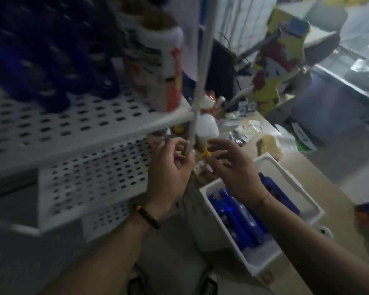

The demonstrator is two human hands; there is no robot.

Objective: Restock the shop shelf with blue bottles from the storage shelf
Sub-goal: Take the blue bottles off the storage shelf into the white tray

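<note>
Several dark blue bottles [51,67] stand in rows on the top white perforated shelf [77,124] at the upper left. More blue bottles [237,218] lie in a white bin [294,188] on the floor at the lower right. My left hand [168,173] hovers beside the shelf's upright post [195,103], fingers loosely curled, holding nothing. My right hand [237,167] is spread with relaxed fingers above the bin, also empty. The picture is blurred by motion.
A white and orange canister [164,67] stands at the shelf's right end. Lower perforated shelves [90,177] sit below. A cluttered wooden counter [254,128] with small items and a yellow cardboard figure [275,60] lies beyond the post. My shoes [209,282] show at the bottom.
</note>
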